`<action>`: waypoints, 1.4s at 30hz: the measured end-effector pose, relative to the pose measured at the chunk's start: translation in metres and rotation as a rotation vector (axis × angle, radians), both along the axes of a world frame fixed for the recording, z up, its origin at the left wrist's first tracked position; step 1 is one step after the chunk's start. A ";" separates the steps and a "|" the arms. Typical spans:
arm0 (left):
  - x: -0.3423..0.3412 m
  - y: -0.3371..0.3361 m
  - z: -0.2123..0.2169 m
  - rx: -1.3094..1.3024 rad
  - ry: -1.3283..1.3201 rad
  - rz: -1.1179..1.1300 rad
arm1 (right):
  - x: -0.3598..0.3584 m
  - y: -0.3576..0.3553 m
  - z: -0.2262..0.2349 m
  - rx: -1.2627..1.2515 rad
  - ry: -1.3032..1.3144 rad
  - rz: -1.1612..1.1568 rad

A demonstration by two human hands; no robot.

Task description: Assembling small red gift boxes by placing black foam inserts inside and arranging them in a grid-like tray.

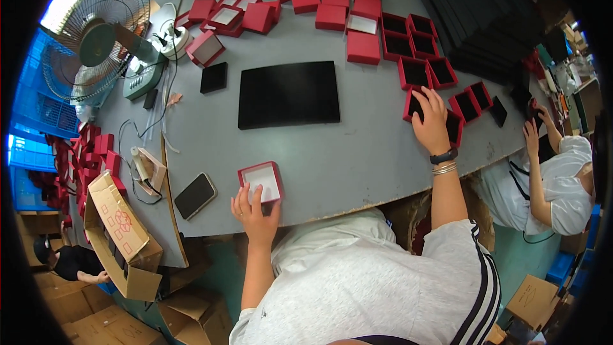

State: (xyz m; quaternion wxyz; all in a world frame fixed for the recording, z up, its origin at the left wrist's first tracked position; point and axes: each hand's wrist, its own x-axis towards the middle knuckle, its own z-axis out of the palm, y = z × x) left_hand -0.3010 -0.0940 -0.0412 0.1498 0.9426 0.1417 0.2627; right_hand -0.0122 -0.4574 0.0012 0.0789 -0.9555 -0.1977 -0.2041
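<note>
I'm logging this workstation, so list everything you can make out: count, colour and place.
Table: one, grey, centre
White-lined box: one, red, at left hand
Black-lined boxes: about ten, red, table's right
Other boxes, lids: many, red, table's back and far left
Panel: one, black, mid-table
Square block: one, black, left of panel
Sheet stack: one, black, back right
Phone: one, dark, table's left
Fan: one, greenish, back left
Crates: several, blue, far left
Cartons: several, brown, lower corners
Co-workers: two, white and black clothes, right and left
Left hand: one, bare, at the white-lined box
Right hand: one, bare, on a black-lined box
</note>
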 end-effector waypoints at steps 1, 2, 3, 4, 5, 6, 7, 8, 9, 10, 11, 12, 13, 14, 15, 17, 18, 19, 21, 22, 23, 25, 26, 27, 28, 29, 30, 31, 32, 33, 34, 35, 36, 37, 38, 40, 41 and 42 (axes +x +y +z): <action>0.001 0.002 -0.004 0.019 0.060 0.018 | 0.022 0.011 0.008 0.194 0.078 0.113; 0.001 0.002 -0.002 0.027 0.050 0.024 | 0.042 0.024 0.014 0.389 0.159 0.226; 0.002 0.000 0.001 0.014 0.060 0.037 | 0.061 0.047 0.019 0.398 0.164 0.254; 0.002 -0.001 0.003 -0.002 0.070 0.046 | 0.081 0.069 0.022 0.427 0.198 0.233; 0.001 0.000 0.003 -0.013 0.073 0.043 | 0.103 0.091 0.019 0.459 0.230 0.213; 0.001 0.000 0.003 -0.007 0.061 0.039 | 0.127 0.111 0.013 0.411 0.273 0.160; 0.001 0.001 0.000 -0.022 0.060 0.033 | 0.138 0.135 0.012 0.260 0.327 0.011; 0.000 0.002 -0.001 -0.035 0.061 0.036 | 0.147 0.155 0.013 0.107 0.382 -0.130; 0.000 0.002 -0.002 -0.043 0.039 0.042 | 0.159 0.163 0.009 0.111 0.383 -0.122; 0.004 0.003 -0.003 -0.040 0.040 0.047 | 0.171 0.170 0.006 0.069 0.457 -0.210; 0.002 0.002 -0.002 -0.044 0.045 0.067 | 0.173 0.184 0.004 0.018 0.537 -0.276; 0.001 0.001 0.000 -0.050 0.051 0.084 | 0.174 0.190 0.007 0.012 0.542 -0.298; 0.001 0.001 0.001 -0.051 0.062 0.088 | 0.172 0.189 0.004 0.080 0.536 -0.272; 0.002 0.001 0.003 -0.056 0.070 0.111 | 0.170 0.182 0.001 0.145 0.532 -0.246; 0.001 0.002 0.003 -0.038 0.079 0.096 | 0.162 0.171 -0.003 0.265 0.432 -0.207; 0.001 0.002 -0.002 0.000 0.095 0.083 | 0.136 0.151 -0.008 0.470 0.229 -0.112; 0.003 0.002 -0.003 -0.008 0.096 0.095 | 0.117 0.140 -0.008 0.550 0.125 -0.064; 0.003 0.001 -0.003 -0.016 0.068 0.100 | 0.096 0.136 -0.003 0.762 0.172 0.056; 0.002 0.003 -0.001 -0.005 0.045 0.082 | 0.058 0.124 0.007 1.005 0.198 0.247; -0.001 0.002 -0.001 -0.009 0.045 0.074 | 0.045 0.119 -0.006 1.171 0.280 0.318; -0.003 0.002 -0.003 -0.019 0.023 0.087 | 0.024 0.123 -0.001 1.358 0.402 0.360; -0.006 0.004 -0.009 -0.005 0.004 0.099 | -0.019 0.135 0.003 1.584 0.567 0.407; -0.007 0.002 -0.008 -0.008 0.000 0.092 | -0.037 0.137 0.001 1.623 0.613 0.413; -0.009 0.001 -0.008 0.067 -0.030 0.032 | -0.056 0.138 0.003 1.715 0.687 0.519; -0.011 0.000 -0.008 0.141 -0.060 -0.025 | -0.074 0.140 0.008 1.802 0.764 0.629; -0.012 -0.006 -0.003 0.116 -0.072 -0.106 | -0.093 0.146 0.013 1.851 0.849 0.724; -0.009 -0.015 0.008 0.111 -0.071 -0.115 | -0.111 0.151 0.016 1.892 0.933 0.817; -0.002 -0.024 0.019 -0.014 -0.197 -0.209 | -0.128 0.156 0.015 1.903 1.142 0.784; 0.002 -0.035 0.032 -0.141 -0.325 -0.293 | -0.145 0.160 0.013 1.896 1.360 0.748; 0.009 -0.043 0.040 -0.197 -0.402 -0.311 | -0.156 0.165 0.011 1.886 1.499 0.734; 0.007 -0.043 0.037 -0.200 -0.405 -0.311 | -0.167 0.169 0.009 1.869 1.639 0.716; 0.006 -0.039 0.032 -0.044 -0.360 -0.368 | -0.175 0.173 0.001 1.886 1.722 0.717; 0.008 -0.039 0.034 0.111 -0.311 -0.422 | -0.174 0.177 -0.005 1.879 1.724 0.722; 0.012 -0.046 0.036 0.111 -0.364 -0.332 | -0.174 0.180 -0.010 1.827 1.752 0.662; 0.013 -0.043 0.036 0.112 -0.364 -0.324 | -0.177 0.182 -0.013 1.775 1.785 0.601; 0.016 -0.032 0.034 0.086 -0.229 -0.365 | -0.152 0.182 -0.002 1.229 1.115 0.736; 0.021 -0.032 0.043 0.082 -0.246 -0.345 | -0.130 0.180 0.004 0.961 0.711 0.784; 0.024 -0.029 0.046 0.115 -0.195 -0.332 | -0.105 0.181 0.010 0.801 0.479 0.733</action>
